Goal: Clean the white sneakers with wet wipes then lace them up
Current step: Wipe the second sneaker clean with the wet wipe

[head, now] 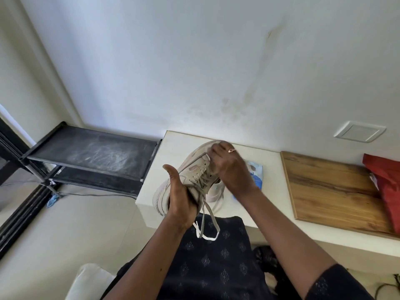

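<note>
Holds the sneaker [194, 167] up off the table [177, 146] at mid-frame, toe toward 12 o'clock, heel toward 6. Grips it at the heel end with the left hand [181, 198], fingers curled under the sole and thumb sticking up toward 11 o'clock along the side. Probably done to turn the upper toward the face and steady it against rubbing.

Lays the right hand [231, 169] over the upper from 3 o'clock, fingers bent down across the tongue and toe. Cannot tell what those fingers have hold of, whether a wipe, a lace or only the shoe, all being hidden behind the back of the hand. Shows a pale scrap by the fingertips at 12 o'clock, perhaps a wipe, too blurred to call.

Leaves the laces [205, 215] threaded in some eyelets, ends dangling toward 6 o'clock over the lap. Points to wiping or lace work in hand, with wiping seeming likelier.

Keeps the blue wipes pack [257, 176] flat on the table at 3 o'clock of the sneaker, partly under the right wrist, near for a quick reach. Shows what looks like the second sneaker [216, 190] at 4 o'clock, just below the held one, resting on the table and mostly covered.

Farther toward 3 o'clock, a wooden board [331, 187] with a red bag [385, 180] on its far end. At 9 o'clock, beside the table, a dusty black rack [97, 152].
</note>
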A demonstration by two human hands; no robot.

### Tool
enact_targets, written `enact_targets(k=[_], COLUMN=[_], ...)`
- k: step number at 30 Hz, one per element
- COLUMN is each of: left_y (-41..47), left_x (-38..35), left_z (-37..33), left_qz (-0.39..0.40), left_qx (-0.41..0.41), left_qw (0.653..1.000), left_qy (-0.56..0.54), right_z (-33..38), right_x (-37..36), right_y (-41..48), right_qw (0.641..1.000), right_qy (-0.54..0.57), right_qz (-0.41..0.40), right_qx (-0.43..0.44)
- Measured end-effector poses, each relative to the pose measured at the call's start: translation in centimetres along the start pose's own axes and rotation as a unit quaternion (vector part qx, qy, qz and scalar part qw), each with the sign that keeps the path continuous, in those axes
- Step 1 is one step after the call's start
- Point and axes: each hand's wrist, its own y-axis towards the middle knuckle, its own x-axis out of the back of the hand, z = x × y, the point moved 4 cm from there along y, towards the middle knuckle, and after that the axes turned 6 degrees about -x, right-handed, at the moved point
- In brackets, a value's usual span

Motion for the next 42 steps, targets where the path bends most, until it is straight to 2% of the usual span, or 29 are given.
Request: enact_targets(k=[6, 9, 11, 16, 19, 24, 26, 32, 35, 37, 40, 42], left_y=[-0.8, -0.6, -0.2, -0.7, -0.4, -0.4, -0.2, -0.2, -0.2, -0.1, -0.1, -0.1], left_x=[-0.8, -1.1, -0.9, -1.1, -0.8, -0.3, -0.2, -0.5, -0.4, -0.4, -0.7, -0.5], left_z=[-0.8, -0.8, -0.5, -1.4, -0.6, 0.4, 0.4, -0.3, 0.1, 0.2, 0.1, -0.1], left_qz=[0.033, 0.070, 0.062, 0.048, 0.037, 0.036, 0.039, 0.043, 0.044, 0.034, 0.030, 0.013], left_qx=[-0.028, -0.047, -0.043, -0.057, -0.015, -0.006, -0.009, -0.013, -0.009, -0.002, -0.002, -0.002], left_qw=[0.998, 0.996, 0.997, 0.997, 0.999, 0.998, 0.998, 0.999, 0.999, 0.999, 0.997, 0.994], left_qy=[0.034, 0.037, 0.021, 0.021, 0.020, 0.049, 0.053, 0.024, -0.010, -0.035, -0.072, -0.104], right_z=[-1.7, 0.9, 2.9, 2.7, 0.1, -1.4, -0.4, 3.7, 3.2, 1.6, -1.2, -2.9], right_x=[0.7, 0.2, -0.1, -0.2, -0.3, 0.1, 0.0, -0.3, -0.1, 0.0, 0.1, -0.1], right_y=[1.5, 1.3, 0.7, 0.1, 0.2, 1.0, 1.2, 0.6, 0.1, 0.1, 0.3, 0.4], right_qw=[0.985, 0.984, 0.986, 0.994, 0.996, 0.975, 0.978, 0.993, 0.994, 0.995, 0.990, 0.976], right_qy=[0.045, 0.117, 0.138, 0.099, 0.046, 0.057, 0.068, 0.110, 0.111, 0.093, 0.064, 0.090], right_qz=[-0.029, -0.002, 0.020, 0.023, 0.006, -0.040, -0.030, 0.005, 0.003, 0.003, -0.017, -0.030], right_qx=[-0.162, -0.135, -0.093, -0.028, -0.082, -0.210, -0.195, -0.037, 0.000, -0.029, -0.127, -0.194])
